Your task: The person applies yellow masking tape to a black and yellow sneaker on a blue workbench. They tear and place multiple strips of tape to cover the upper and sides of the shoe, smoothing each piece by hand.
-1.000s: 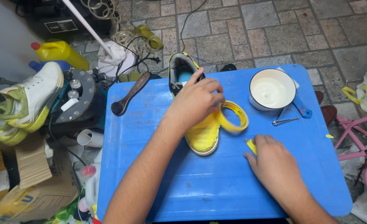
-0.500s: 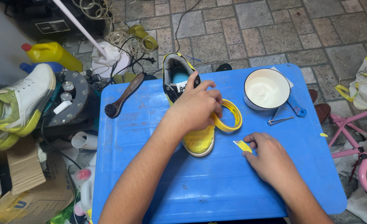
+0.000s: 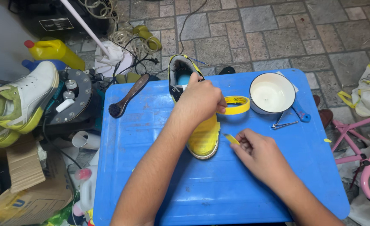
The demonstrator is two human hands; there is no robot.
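A shoe [image 3: 203, 138], its toe wrapped in yellow tape and its heel dark with a blue insole, lies on a blue plastic table [image 3: 151, 138]. My left hand [image 3: 201, 100] presses down on the middle of the shoe. My right hand [image 3: 258, 152] rests on the table just right of the toe and pinches a small strip of yellow tape [image 3: 232, 139]. A roll of yellow masking tape [image 3: 237, 104] lies beside the shoe, partly behind my left hand.
A white bowl [image 3: 273, 93], metal tweezers [image 3: 283, 124] and a blue tool [image 3: 301, 113] sit at the table's right. A wooden brush [image 3: 128, 95] lies at its left. A white and green sneaker [image 3: 20, 102], yellow bottle [image 3: 53, 51] and cardboard boxes [image 3: 26, 188] crowd the floor at left.
My right hand has slid left toward the shoe's toe with the tape strip. My left hand stays on the shoe. The view has shifted slightly.
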